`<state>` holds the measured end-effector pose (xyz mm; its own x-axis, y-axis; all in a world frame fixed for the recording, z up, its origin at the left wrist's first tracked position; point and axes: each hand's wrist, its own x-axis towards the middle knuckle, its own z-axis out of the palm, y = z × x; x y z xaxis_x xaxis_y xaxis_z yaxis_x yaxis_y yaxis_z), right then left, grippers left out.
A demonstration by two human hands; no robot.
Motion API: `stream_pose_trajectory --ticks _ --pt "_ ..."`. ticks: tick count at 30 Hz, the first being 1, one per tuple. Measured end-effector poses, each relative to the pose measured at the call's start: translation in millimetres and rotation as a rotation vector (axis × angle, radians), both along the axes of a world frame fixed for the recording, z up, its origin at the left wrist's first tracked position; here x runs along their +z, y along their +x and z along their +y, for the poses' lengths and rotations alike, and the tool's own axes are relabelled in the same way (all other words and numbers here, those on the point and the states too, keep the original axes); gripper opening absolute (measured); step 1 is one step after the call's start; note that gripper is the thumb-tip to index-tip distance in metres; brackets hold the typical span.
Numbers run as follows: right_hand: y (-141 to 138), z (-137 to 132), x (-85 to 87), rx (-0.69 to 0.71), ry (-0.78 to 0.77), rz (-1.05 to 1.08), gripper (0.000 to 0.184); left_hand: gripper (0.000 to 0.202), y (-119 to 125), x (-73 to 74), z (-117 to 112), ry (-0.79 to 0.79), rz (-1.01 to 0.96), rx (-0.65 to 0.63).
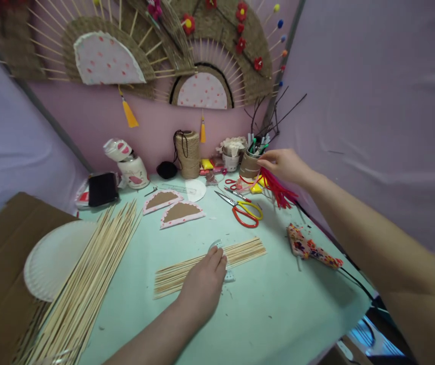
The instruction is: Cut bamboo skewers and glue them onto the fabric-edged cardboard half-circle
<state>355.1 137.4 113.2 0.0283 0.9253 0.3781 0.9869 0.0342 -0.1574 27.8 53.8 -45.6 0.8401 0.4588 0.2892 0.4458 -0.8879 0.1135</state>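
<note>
My left hand (203,283) rests palm down on a clear plastic protractor (223,253) laid over a short row of cut wooden skewers (209,264) on the pale green table (263,309); its fingers lie flat. My right hand (283,165) reaches to the back right, fingertips pinched at a pen in the brown pen cup (248,163), just above a bunch of red pipe cleaners (278,190).
A big pile of long skewers (88,276) and a white paper plate (52,258) lie at left on cardboard (0,263). Scissors (244,209), two half-round fan pieces (181,213), a twine spool (187,153) and a patterned glue gun (310,248) are spread about.
</note>
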Motion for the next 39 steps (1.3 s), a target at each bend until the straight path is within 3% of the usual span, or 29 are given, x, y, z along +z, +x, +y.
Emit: stream_pose_trajectory --ticks 6,15,27,30,36,39 --pt "-1 28 -12.8 0.002 -0.138 -0.055 0.031 0.036 -1 -3.8 1 -0.024 -0.018 0.009" --pt "3 60 -26.6 -0.014 -0.196 -0.094 0.031 0.038 0 -3.3 0 0.078 0.027 0.010" --pt "-4 56 -58.0 -0.003 -0.278 -0.179 0.024 0.046 -2 -14.3 -1 0.071 -0.035 0.012" --pt "-1 57 -51.0 -0.048 -0.264 -0.201 0.023 0.048 -2 -13.0 0 0.091 -0.006 0.007" --pt "21 58 -6.8 -0.186 -0.164 -0.240 0.029 0.046 -1 -9.1 0 0.107 0.017 0.009" --pt "26 56 5.7 -0.204 -0.149 -0.255 0.029 0.042 -1 -8.4 0 0.094 0.007 0.013"
